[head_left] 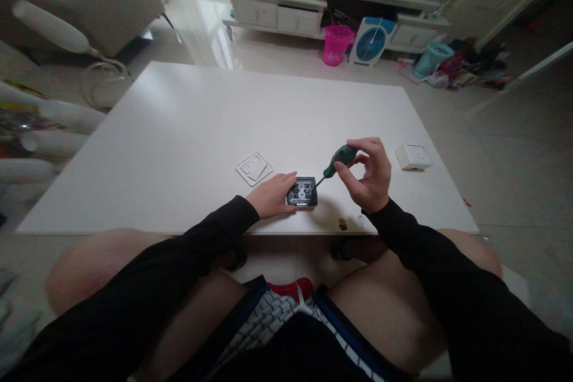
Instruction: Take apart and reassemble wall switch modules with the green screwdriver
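My right hand (pixel 369 176) grips a green-handled screwdriver (pixel 338 159) between thumb and fingers, its shaft slanting down to the left. The tip meets the right side of a small square electrical module (pixel 302 192) with a black back and a pale edge, perhaps a wall switch or socket. My left hand (pixel 274 194) clasps that module from its left side, steadying it on the white table (pixel 201 131). Just left of it lies a thin white cover plate (pixel 254 168). Near the front edge sit a small brass-coloured piece (pixel 342 224) and a small clear item (pixel 360 221).
A white wall socket box (pixel 412 157) stands near the table's right side. Beyond the table are a pink basket (pixel 336 45), a blue-and-white fan (pixel 372 42) and a low white cabinet (pixel 286 15). White rounded chair parts (pixel 54 27) are at the left.
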The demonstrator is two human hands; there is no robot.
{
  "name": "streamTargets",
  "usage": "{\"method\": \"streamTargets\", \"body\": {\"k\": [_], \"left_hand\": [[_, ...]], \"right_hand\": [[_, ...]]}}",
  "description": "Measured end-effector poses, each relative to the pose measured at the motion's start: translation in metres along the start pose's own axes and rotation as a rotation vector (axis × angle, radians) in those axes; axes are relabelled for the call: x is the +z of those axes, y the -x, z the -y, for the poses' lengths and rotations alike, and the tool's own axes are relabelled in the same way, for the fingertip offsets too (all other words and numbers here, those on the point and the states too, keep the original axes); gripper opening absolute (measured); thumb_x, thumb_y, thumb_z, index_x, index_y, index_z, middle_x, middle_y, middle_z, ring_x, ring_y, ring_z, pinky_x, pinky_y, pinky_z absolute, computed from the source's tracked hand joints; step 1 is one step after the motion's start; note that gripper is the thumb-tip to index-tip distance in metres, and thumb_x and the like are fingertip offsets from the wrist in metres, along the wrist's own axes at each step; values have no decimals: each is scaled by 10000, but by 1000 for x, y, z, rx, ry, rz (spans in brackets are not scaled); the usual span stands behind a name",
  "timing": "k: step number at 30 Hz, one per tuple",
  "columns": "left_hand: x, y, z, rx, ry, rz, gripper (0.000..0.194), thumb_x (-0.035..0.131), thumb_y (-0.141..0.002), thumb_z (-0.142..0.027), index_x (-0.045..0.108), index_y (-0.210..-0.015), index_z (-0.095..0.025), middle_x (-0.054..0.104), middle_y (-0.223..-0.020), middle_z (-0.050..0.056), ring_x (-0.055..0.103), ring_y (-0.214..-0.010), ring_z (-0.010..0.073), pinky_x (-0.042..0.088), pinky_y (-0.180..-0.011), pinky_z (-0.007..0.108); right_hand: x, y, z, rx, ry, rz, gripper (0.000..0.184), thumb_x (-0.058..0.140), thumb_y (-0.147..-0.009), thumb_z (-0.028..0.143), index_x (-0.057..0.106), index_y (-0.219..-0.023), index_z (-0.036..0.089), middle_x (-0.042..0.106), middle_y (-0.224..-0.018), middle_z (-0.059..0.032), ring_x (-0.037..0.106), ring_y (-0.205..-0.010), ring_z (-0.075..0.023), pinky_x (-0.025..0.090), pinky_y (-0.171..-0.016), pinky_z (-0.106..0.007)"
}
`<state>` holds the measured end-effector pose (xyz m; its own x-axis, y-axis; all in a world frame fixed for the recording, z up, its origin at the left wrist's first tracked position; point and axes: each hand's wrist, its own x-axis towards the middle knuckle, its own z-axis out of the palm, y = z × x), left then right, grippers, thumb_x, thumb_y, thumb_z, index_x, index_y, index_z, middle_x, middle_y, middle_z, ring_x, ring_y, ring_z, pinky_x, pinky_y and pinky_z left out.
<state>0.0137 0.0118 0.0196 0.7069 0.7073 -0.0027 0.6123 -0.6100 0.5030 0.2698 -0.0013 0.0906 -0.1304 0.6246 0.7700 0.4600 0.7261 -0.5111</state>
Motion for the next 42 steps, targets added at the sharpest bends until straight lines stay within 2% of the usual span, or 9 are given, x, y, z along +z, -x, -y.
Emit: {"method": "streamTargets", "body": {"k": [4,10,17,20,24,30,36,39,42], "left_hand": [[0,0,0,7,0,5,597,845,-836,-425,565,-1281,-142,532,-1587,248,567,-1428,381,497,-1174,512],[2,0,2,12,-15,-3,602,852,-834,-412,557,-1290,-152,515,-1606,241,557,-1442,382,483,-1191,513],[0,1,0,11,-27,5,572,843,-847,-419,552,-1268,-164,524,-1600,234,572,-1421,379,510,-1155,511],[0,1,0,13,-22,5,581,842,-846,-411,549,-1282,-164,528,-1596,235,576,-1418,378,504,-1160,514],[2,0,2,16,-20,-3,591,843,-843,-421,553,-1285,-157,518,-1601,244,565,-1431,385,489,-1177,520],[2,0,3,32,-24,-12,599,837,-846,-439,554,-1292,-155,540,-1577,243,577,-1413,377,507,-1154,508],[1,-1,3,38,-15,-10,677,856,-829,-424,541,-1357,-140,562,-1553,230,593,-1383,380,482,-1175,518],[1,0,3,35,-17,-9,669,842,-838,-422,538,-1364,-140,559,-1559,227,584,-1394,378,487,-1171,513],[1,0,2,22,-16,-2,653,834,-844,-423,548,-1355,-135,535,-1585,239,565,-1421,377,478,-1188,517]], "right_hand": [[-1,0,2,-2,-28,54,529,600,-939,142,597,-1432,331,691,-1237,-65,706,-1050,-237,650,-678,-347],[-1,-2,4,-66,57,5,535,776,-887,177,663,-1376,363,618,-1135,-48,669,-923,-204,626,-592,-317],[-1,3,2,-5,-35,57,568,595,-945,135,572,-1477,334,673,-1275,-87,693,-1095,-257,658,-683,-363],[-2,1,2,-30,1,50,540,655,-936,173,616,-1442,358,626,-1228,-73,677,-1043,-240,653,-644,-338],[0,0,0,-62,32,31,598,771,-894,199,618,-1438,394,594,-1123,-44,661,-954,-214,637,-585,-310],[2,4,-2,-26,-28,61,634,614,-929,128,531,-1510,369,659,-1269,-71,698,-1082,-250,657,-645,-348],[2,2,-3,-58,-12,41,615,768,-871,185,616,-1428,397,602,-1157,-44,661,-974,-215,622,-561,-297],[2,3,-3,-39,-51,53,616,707,-889,142,604,-1446,384,638,-1170,-47,676,-979,-221,610,-571,-302],[2,4,-3,-13,-95,74,625,616,-903,105,581,-1472,362,670,-1263,-62,698,-1098,-259,617,-631,-333]]}}
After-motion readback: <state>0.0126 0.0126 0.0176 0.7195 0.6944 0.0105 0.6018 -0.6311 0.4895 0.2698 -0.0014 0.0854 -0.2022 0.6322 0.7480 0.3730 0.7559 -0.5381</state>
